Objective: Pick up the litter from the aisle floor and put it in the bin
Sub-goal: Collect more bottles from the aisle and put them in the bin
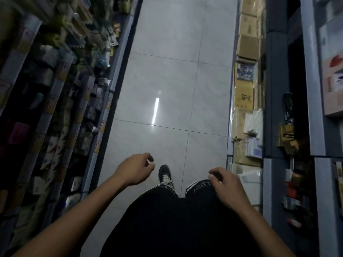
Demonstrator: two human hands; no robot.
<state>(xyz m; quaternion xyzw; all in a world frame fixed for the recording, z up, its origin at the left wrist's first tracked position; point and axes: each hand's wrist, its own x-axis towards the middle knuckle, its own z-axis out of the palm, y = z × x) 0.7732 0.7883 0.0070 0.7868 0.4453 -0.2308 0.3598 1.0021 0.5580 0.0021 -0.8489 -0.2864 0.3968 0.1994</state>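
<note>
My left hand (136,168) hangs in front of me over the pale tiled aisle floor (167,75), its fingers loosely curled and holding nothing. My right hand (225,183) is out at the same height above my right leg, fingers also loosely curled and empty. No litter shows on the floor ahead, and no bin is in view.
Shelves of packaged goods (61,80) line the left side of the aisle. Stacked cardboard boxes (246,75) and grey shelf uprights (278,89) line the right. My dark shoe (165,175) stands on the tiles below my hands. A lamp reflection (155,111) glares on the floor.
</note>
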